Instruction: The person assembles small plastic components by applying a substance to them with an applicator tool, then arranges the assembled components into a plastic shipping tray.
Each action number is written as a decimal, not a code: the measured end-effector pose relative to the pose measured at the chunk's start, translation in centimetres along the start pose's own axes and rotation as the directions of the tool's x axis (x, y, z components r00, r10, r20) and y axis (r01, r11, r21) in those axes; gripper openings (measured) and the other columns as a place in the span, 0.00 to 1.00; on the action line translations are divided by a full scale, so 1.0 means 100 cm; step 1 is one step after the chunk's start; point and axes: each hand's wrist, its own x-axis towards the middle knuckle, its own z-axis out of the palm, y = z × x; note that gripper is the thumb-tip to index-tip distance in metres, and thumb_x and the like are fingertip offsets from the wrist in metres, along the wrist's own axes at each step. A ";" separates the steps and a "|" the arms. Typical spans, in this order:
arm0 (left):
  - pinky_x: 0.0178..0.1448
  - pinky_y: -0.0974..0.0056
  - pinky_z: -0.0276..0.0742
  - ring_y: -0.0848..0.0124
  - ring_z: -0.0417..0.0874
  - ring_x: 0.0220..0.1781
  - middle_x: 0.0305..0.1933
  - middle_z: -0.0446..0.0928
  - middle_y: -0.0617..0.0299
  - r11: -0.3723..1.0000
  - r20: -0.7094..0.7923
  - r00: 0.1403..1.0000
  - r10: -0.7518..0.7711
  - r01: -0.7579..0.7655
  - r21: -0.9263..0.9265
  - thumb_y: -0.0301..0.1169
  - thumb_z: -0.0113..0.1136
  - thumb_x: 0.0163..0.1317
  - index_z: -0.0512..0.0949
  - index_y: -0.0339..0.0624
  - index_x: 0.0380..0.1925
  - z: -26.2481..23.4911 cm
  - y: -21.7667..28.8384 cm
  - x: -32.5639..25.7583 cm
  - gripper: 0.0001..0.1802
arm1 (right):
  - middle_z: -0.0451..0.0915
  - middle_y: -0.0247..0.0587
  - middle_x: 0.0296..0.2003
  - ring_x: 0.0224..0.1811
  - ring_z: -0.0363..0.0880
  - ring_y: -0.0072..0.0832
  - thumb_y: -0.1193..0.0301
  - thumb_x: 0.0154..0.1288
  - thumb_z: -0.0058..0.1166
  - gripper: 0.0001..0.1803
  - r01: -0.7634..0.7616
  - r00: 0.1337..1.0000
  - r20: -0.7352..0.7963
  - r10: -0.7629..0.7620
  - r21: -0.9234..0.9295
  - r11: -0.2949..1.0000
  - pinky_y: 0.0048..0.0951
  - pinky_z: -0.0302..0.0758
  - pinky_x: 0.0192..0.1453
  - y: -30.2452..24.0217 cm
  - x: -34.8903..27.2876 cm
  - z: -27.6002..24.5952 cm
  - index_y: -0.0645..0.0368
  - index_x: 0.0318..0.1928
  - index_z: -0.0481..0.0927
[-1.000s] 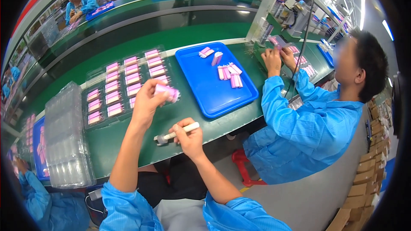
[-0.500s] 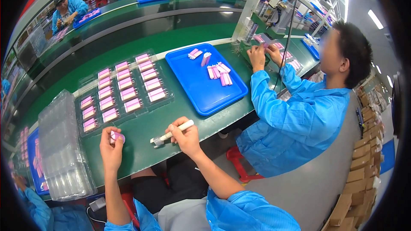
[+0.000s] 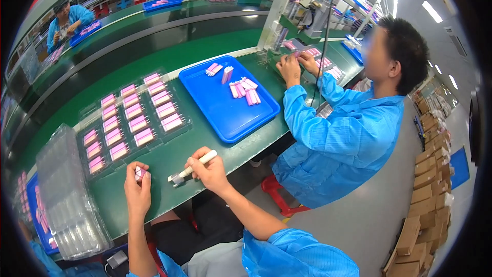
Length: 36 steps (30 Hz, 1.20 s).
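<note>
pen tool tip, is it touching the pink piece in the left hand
Apart. The head view shows bare green table between the metal tip of the pen tool, held in the right hand, and the pink piece in the left hand.

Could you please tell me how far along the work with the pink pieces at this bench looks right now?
Done, apparently: the clear tray holds rows of pink pieces. In hand: the left hand grips one pink piece over the green bench, while the right hand holds a white pen-like tool pointed at it. Possibly left: loose pink pieces lie on the blue tray, and empty clear trays sit stacked at the left.
</note>
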 end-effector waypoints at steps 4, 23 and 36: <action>0.41 0.66 0.72 0.72 0.74 0.35 0.41 0.77 0.60 0.993 0.011 0.996 0.085 -0.086 0.079 0.22 0.54 0.66 0.72 0.38 0.48 0.001 -0.011 -0.002 0.11 | 0.83 0.37 0.31 0.23 0.74 0.13 0.72 0.72 0.57 0.06 -0.023 0.999 0.026 0.023 0.012 1.000 0.17 0.69 0.25 -0.002 0.000 0.002 0.59 0.38 0.74; 0.46 0.61 0.79 0.64 0.84 0.40 0.42 0.83 0.56 0.997 0.017 0.999 0.051 -0.052 0.052 0.33 0.64 0.63 0.75 0.42 0.50 0.011 -0.018 0.000 0.17 | 0.85 0.46 0.31 0.22 0.79 0.19 0.73 0.73 0.55 0.05 -0.009 0.999 0.032 0.011 -0.072 0.997 0.18 0.75 0.25 -0.029 0.010 0.008 0.61 0.39 0.73; 0.48 0.51 0.72 0.51 0.81 0.39 0.36 0.80 0.54 0.961 0.053 0.993 0.109 -0.119 0.251 0.29 0.60 0.64 0.70 0.42 0.49 -0.001 -0.009 -0.006 0.15 | 0.85 0.41 0.34 0.29 0.79 0.16 0.74 0.71 0.57 0.05 0.228 0.918 0.381 -0.110 -0.280 0.932 0.19 0.75 0.33 -0.071 0.053 0.073 0.63 0.40 0.76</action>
